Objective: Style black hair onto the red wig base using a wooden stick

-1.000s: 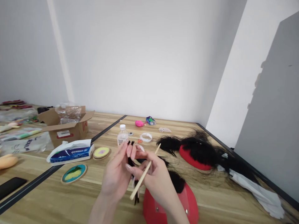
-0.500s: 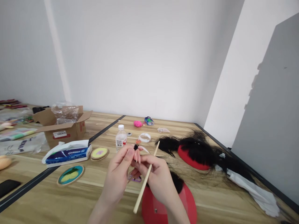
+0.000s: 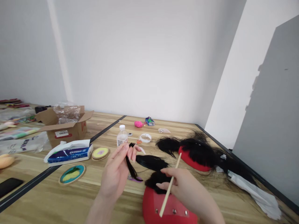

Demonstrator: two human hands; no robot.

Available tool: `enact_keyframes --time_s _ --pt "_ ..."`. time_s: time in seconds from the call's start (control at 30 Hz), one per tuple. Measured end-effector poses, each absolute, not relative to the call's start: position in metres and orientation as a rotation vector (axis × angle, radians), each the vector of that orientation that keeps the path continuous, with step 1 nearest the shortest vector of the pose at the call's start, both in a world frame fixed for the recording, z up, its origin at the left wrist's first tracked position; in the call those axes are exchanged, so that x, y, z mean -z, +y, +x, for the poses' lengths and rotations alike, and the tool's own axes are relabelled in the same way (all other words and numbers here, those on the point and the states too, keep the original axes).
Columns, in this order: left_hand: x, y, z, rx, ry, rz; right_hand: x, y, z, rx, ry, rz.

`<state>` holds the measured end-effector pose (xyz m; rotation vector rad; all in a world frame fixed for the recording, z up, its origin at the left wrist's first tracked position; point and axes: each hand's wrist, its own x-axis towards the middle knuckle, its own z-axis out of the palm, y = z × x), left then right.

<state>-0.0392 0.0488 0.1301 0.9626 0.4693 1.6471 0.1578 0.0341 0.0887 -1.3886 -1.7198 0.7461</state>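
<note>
Between the fingers of my left hand [image 3: 116, 169] is a thin lock of black hair [image 3: 131, 168], its loose end hanging down to the right. My right hand [image 3: 184, 186] holds a pale wooden stick [image 3: 170, 188] slanting across it, over a red dome [image 3: 151, 205]. A clear strip with metal pins lies on the dome, and black hair [image 3: 157, 180] covers its far side, close to my right fingertips. Behind it, another bundle of black hair [image 3: 151, 162] lies on the table.
A second red dome [image 3: 190, 160] with long black hair stands right. Left are a tissue pack [image 3: 70, 154], an open cardboard box [image 3: 67, 133], two embroidered hoops [image 3: 100, 153] [image 3: 72, 174] and a phone [image 3: 10, 186]. A bottle [image 3: 122, 137] and tape roll [image 3: 145, 137] are behind my left hand.
My hands have parted. My right hand has moved right with the stick, over the near red dome. The black lock now hangs from my left hand, and the hair bundle behind shows.
</note>
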Motion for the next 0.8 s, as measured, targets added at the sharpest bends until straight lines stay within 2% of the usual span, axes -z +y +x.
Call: enact_keyframes --time_s 0.2,0.5,0.8 --pt "-0.127 0.051 -0.037 -1.622 0.461 0.943 -0.115 0.021 0.153 -0.637 -1.451 -1.233" --pt "-0.121 0.052 -0.027 -1.681 0.513 1.014 -0.120 0.020 0.089 -1.081 -1.390 -0.980" --pt "-0.114 0.058 -0.023 -1.639 0.504 0.950 -0.101 0.040 0.058 -0.766 -1.427 -0.956"
